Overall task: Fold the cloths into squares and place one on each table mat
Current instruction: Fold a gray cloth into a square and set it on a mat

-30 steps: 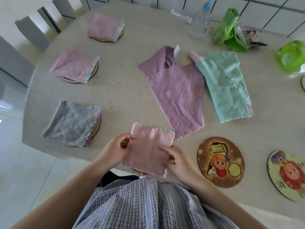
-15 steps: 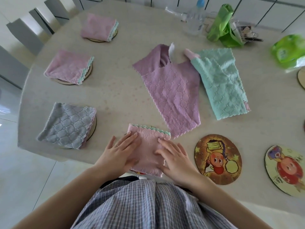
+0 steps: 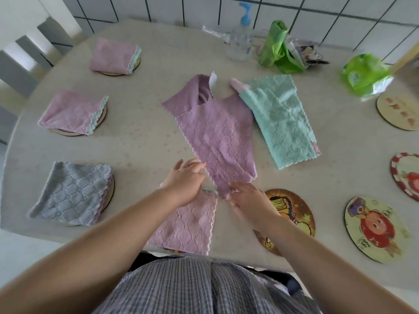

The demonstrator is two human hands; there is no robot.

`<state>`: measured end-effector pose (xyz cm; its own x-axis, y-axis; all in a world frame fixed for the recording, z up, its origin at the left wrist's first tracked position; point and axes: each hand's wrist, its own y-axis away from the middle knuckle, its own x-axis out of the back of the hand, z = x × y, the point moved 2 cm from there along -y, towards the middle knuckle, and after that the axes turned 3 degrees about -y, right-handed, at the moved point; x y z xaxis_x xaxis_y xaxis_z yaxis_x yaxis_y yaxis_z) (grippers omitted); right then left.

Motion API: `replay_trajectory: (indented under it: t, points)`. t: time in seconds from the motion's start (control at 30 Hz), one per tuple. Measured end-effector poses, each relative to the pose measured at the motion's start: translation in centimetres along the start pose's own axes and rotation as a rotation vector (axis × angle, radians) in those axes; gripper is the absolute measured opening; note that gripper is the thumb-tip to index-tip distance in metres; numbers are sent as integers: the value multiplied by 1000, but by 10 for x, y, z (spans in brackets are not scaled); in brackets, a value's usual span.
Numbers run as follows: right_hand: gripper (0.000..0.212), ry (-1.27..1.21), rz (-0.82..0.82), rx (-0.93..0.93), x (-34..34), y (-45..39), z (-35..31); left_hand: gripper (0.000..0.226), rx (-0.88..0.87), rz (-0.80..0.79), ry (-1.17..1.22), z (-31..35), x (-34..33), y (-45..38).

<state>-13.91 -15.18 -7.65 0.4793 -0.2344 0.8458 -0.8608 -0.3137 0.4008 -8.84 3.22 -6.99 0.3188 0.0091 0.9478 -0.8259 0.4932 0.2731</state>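
Note:
A long purple cloth (image 3: 217, 132) lies unfolded in the middle of the round table (image 3: 140, 143). My left hand (image 3: 183, 180) pinches its near left edge and my right hand (image 3: 247, 200) holds its bunched near corner. Just below them a folded pink cloth (image 3: 188, 223) covers a mat whose rim (image 3: 174, 250) barely shows. A teal cloth (image 3: 281, 118) lies loose to the right. On the left, a folded grey cloth (image 3: 72, 193) and two folded pink cloths (image 3: 72, 112) (image 3: 113, 55) each sit on a mat. Bare picture mats (image 3: 292, 214) (image 3: 376, 230) lie at the right.
Two more bare mats (image 3: 405, 175) (image 3: 399, 112) lie at the right edge. A spray bottle (image 3: 240, 41), a green bag (image 3: 276, 48) and a green packet (image 3: 365, 73) stand at the back by the tiled wall. Chair backs (image 3: 22, 55) rise at the left.
Both hands have left the folded pink cloth on the near mat and moved forward to the near end of the purple cloth.

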Motion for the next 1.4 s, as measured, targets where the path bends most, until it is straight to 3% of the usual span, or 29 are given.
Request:
replay_trajectory:
  t: [0.2, 0.37, 0.53, 0.77, 0.9, 0.97, 1.1, 1.23, 1.4]
  points:
    - [45, -14, 98, 47, 4, -3, -1, 51, -31, -103, -94, -3, -3, -10]
    - [38, -339, 333, 3, 32, 2, 4, 60, -5, -136, -84, -7, -5, -19]
    - [29, -719, 555, 15, 72, 24, 11, 54, 21, 116, -23, -6, 8, -40]
    - [33, -830, 805, -9, 132, 59, 49, 36, 49, 465, 145, 1, 69, -68]
    - [29, -845, 823, 82, 173, 75, 64, 42, -48, 564, 169, 58, 94, -65]
    - [23, -811, 801, 132, 189, 82, 70, 48, -84, 538, 172, 97, 100, -64]
    - [24, -777, 761, 238, 219, 101, 93, 60, -45, 554, 308, 167, 109, -65]
    - [32, -787, 684, 369, 244, 118, 117, 17, 71, 599, 399, 222, 118, -80]
    - [33, -707, 795, 415, 291, 136, 158, 7, 300, 738, 617, 251, 152, -89]
